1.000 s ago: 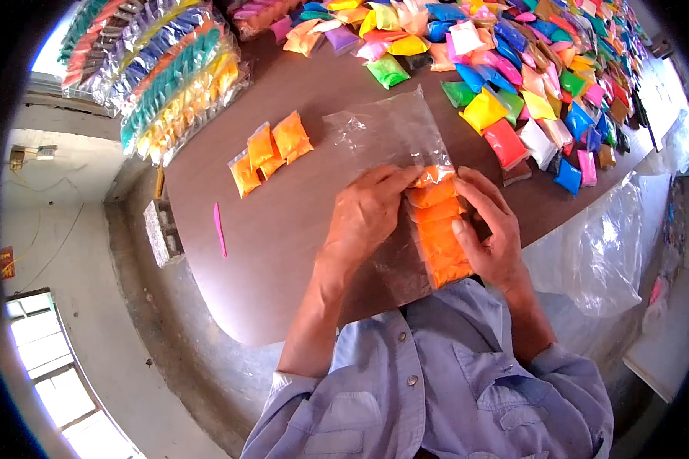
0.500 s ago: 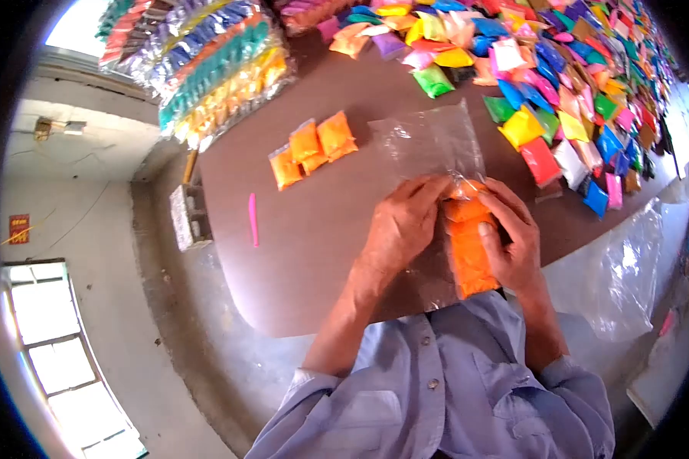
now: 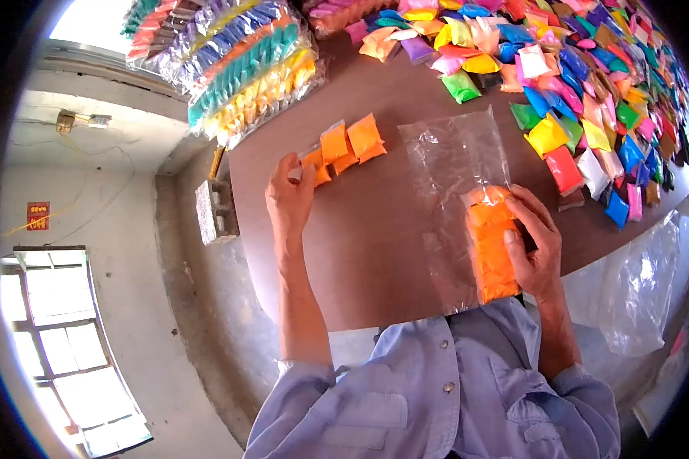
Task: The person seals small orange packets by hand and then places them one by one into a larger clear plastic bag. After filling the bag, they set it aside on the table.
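My right hand [image 3: 537,241] holds the side of a clear plastic bag [image 3: 455,153] with several orange packets [image 3: 491,245] stacked inside it, near the table's front edge. The bag's empty upper part lies flat on the brown table [image 3: 360,252]. My left hand [image 3: 291,191] is at the left end of a small group of orange packets [image 3: 366,138]. Its thumb and fingers are pressed together at the edge of the leftmost packet [image 3: 316,164].
A large pile of small coloured packets [image 3: 589,92] covers the right back of the table. Filled clear bags in rows [image 3: 245,76] lie at the back left. An empty clear bag [image 3: 643,291] hangs at the right edge.
My left hand has left the bag and moved left to the loose orange packets. The pink strip seen earlier on the table is no longer visible. The view has shifted slightly.
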The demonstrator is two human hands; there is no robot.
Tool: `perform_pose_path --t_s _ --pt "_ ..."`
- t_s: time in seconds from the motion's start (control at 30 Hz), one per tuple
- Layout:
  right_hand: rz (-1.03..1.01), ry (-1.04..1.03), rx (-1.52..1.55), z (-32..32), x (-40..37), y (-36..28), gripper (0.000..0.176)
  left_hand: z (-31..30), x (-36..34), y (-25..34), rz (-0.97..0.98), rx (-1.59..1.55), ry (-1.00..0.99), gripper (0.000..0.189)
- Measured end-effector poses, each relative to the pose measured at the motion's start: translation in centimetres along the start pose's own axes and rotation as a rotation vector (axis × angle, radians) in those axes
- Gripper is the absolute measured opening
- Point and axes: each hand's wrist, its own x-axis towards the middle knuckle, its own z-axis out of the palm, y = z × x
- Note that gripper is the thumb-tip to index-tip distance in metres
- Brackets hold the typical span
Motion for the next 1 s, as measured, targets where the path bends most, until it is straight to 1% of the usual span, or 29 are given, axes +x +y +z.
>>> perform_pose_path --t_s 0.07,0.1,0.17,0.2,0.27,0.3,0.37,0.4,0.47,0.5,0.53,0.6,0.63,0.7,0.73,0.8,0.83,1.0 --pt "0.017 0.008 0.014 0.0 0.0 -0.1 0.044 -0.1 -0.3 -0.2 -0.101 -0.203 -0.104 0.050" --pt "0.031 0.004 0.033 0.0 -0.1 -0.2 0.044 -0.2 -0.6 -0.4 -0.100 -0.207 -0.111 0.050" --pt "0.024 0.007 0.025 -0.1 -0.1 -0.1 0.044 -0.8 -1.1 -1.0 -0.274 -0.431 -0.224 0.058" --pt "0.017 0.011 0.023 0.0 -0.1 -0.1 0.043 -1.4 -1.6 -1.1 -0.275 -0.431 -0.224 0.058" --pt "0.019 0.008 0.039 0.1 0.0 0.0 0.043 -2.6 -2.8 -1.1 -0.358 -0.611 -0.321 0.052" --pt "0.022 0.008 0.051 0.0 0.0 0.0 0.043 -3.1 -3.5 -1.5 -0.359 -0.617 -0.328 0.052" --pt "0.029 0.018 0.061 0.1 -0.1 0.0 0.043 -3.6 -4.9 -2.1 -0.393 -0.751 -0.373 0.038" --pt "0.029 0.027 0.082 0.2 0.0 0.0 0.043 -3.5 -5.8 -1.5 -0.395 -0.763 -0.385 0.038" --pt "0.020 0.028 0.070 0.1 0.0 0.1 0.042 -3.7 -7.4 1.0 -0.330 -0.818 -0.346 0.026" --pt "0.016 0.031 0.069 0.1 0.0 0.1 0.042 -3.2 -8.0 2.2 -0.271 -0.859 -0.375 0.025" --pt "0.011 0.034 0.071 0.2 0.0 0.1 0.041 -2.8 -8.4 4.0 -0.276 -0.865 -0.377 0.025" --pt "0.013 0.030 0.071 0.2 0.0 0.2 0.041 -1.5 -8.7 7.8 -0.196 -0.845 -0.446 0.023" --pt "0.016 0.032 0.076 0.2 0.0 0.2 0.041 -0.2 -8.9 8.9 -0.194 -0.851 -0.450 0.023" --pt "0.021 0.036 0.068 0.3 -0.1 0.2 0.041 2.1 -8.8 11.1 -0.056 -0.693 -0.490 0.021" --pt "0.025 0.037 0.066 0.3 -0.1 0.2 0.041 2.9 -8.7 11.9 -0.051 -0.698 -0.496 0.021" --pt "0.033 0.042 0.071 0.2 -0.1 0.1 0.041 4.1 -8.7 13.1 0.087 -0.607 -0.498 0.019" --pt "0.037 0.041 0.083 0.2 -0.1 0.0 0.041 4.6 -8.7 13.5 0.111 -0.663 -0.498 0.016" --pt "0.045 0.030 0.063 0.2 0.0 0.1 0.041 5.5 -9.0 14.3 0.126 -0.705 -0.548 0.016"
